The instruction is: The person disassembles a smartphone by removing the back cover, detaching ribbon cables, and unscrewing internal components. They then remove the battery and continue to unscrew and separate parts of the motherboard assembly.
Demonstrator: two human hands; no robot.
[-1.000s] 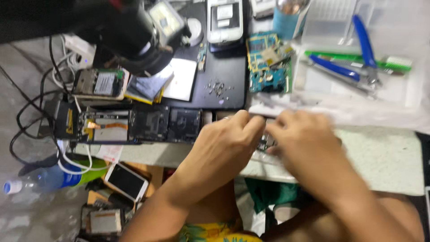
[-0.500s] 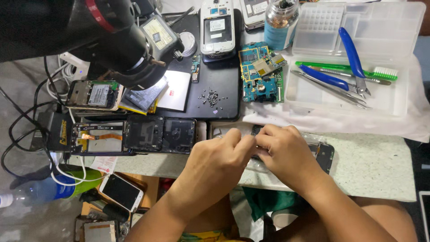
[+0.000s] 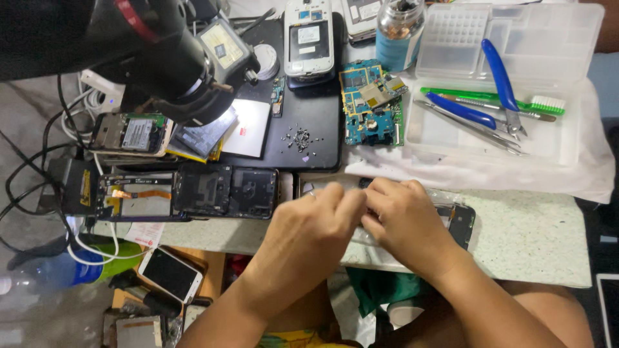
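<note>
My left hand (image 3: 309, 225) and my right hand (image 3: 403, 222) meet at the front of the speckled worktop (image 3: 529, 232). Both rest on an opened dark phone frame (image 3: 461, 222) that lies flat there. The fingertips of both hands pinch at its middle part, which the hands hide. Only the frame's right end and a pale strip at its left show. Whether a small tool sits in the fingers cannot be told.
A dismantled black phone shell (image 3: 187, 192) lies left of my hands. Behind are a dark mat (image 3: 316, 138) with several tiny screws (image 3: 300, 137), a blue circuit board (image 3: 373, 103), a clear tray (image 3: 554, 138) with blue pliers (image 3: 500, 84), tweezers and a green brush, and a black microscope (image 3: 161, 51).
The view has tilted so the bench sits lower in frame. Both hands have stayed together on the phone frame, with small shifts of the fingers.
</note>
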